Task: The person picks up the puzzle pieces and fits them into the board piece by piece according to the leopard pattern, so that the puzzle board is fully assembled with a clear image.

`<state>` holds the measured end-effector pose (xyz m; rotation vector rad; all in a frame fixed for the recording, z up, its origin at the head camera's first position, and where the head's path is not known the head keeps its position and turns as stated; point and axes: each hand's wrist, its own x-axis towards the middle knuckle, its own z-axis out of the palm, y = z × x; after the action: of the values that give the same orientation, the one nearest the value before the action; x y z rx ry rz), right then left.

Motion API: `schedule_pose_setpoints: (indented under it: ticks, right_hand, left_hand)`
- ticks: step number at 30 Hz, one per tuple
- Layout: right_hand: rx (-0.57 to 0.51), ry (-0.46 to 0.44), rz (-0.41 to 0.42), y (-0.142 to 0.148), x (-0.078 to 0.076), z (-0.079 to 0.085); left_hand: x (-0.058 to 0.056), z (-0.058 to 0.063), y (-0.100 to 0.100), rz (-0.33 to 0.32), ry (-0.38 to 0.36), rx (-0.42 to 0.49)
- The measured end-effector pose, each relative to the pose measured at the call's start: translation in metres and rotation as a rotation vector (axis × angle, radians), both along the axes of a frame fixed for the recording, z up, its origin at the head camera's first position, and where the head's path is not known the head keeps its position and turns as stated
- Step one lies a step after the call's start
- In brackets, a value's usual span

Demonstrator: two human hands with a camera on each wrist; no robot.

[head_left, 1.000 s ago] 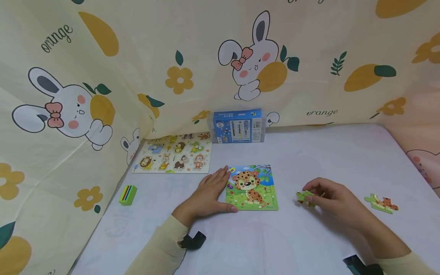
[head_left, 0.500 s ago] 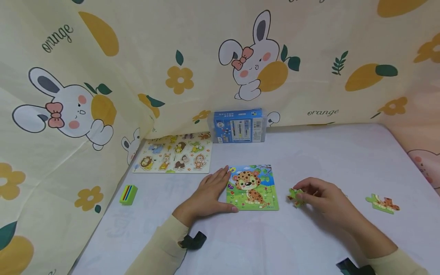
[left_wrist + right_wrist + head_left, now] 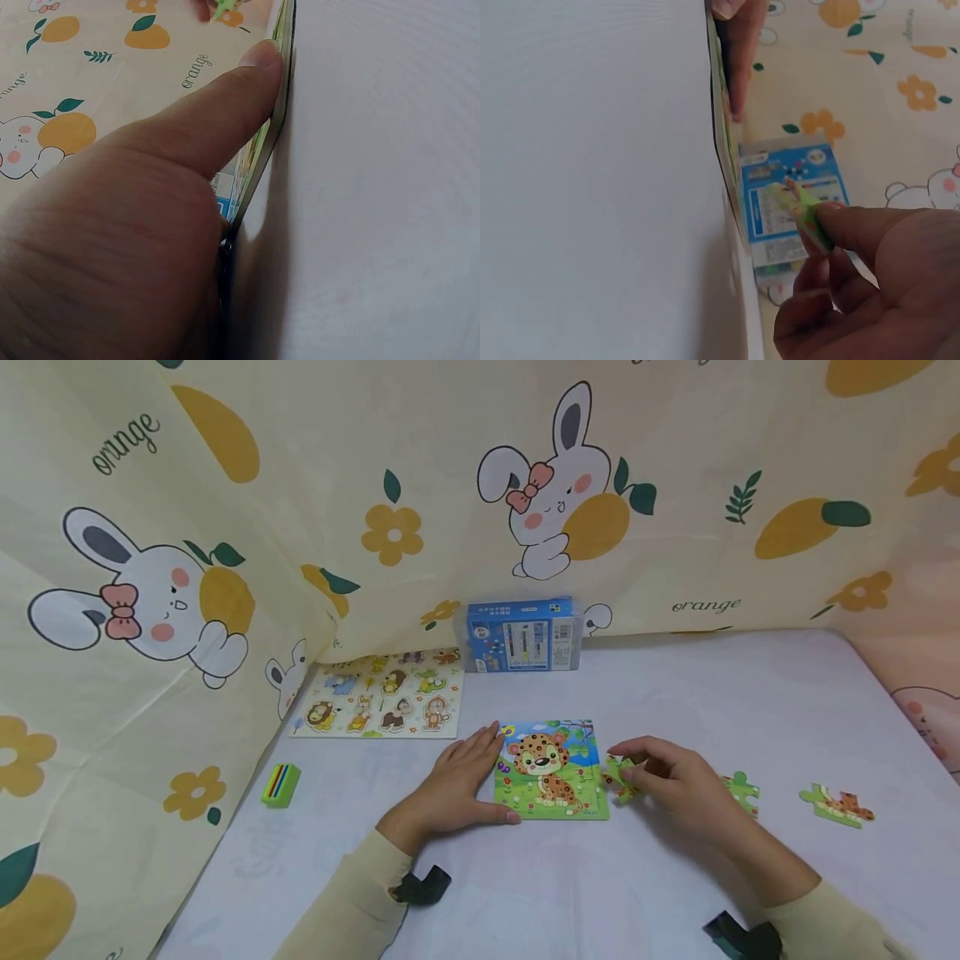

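A square leopard jigsaw puzzle [image 3: 551, 777] lies on the white table. My left hand [image 3: 453, 789] rests along its left side with fingers straight and the thumb at the bottom edge; in the left wrist view the thumb [image 3: 225, 109] presses on the board's rim. Between right thumb and fingertips, my right hand [image 3: 690, 785] pinches a green puzzle piece [image 3: 619, 779] with brown-spotted print, close by the puzzle's right edge. The right wrist view shows the held piece [image 3: 810, 221] tilted, partly covered by the thumb. Behind the right hand, a second green piece [image 3: 743, 791] shows partly.
Farther right lies another puzzle piece [image 3: 837, 804], green and orange. A blue box [image 3: 522, 635] stands against the patterned cloth at the back, beside an animal picture board [image 3: 378, 697]. A small green block with coloured stripes [image 3: 281, 786] sits at left.
My right hand has moved left with the pinched piece, up to the puzzle's right edge. This uncovers a green piece behind the hand. My left hand has stayed in place.
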<state>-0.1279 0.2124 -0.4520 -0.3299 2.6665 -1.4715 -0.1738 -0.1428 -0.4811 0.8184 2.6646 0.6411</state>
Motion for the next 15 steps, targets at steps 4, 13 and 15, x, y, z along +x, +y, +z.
schedule_pose_setpoints:
  ticks: [4,13,15]
  right_hand:
    - [-0.034,-0.007,0.004,-0.009,-0.004,0.001]
    - [-0.070,-0.006,0.027,-0.030,-0.011,-0.002]
    - [-0.070,-0.003,0.028,-0.034,-0.012,-0.003]
  left_hand:
    - [0.000,0.000,0.000,-0.001,0.001,-0.002]
    - [0.000,0.000,0.000,-0.001,0.006,-0.007]
    - [0.000,0.000,-0.001,-0.004,0.007,-0.009]
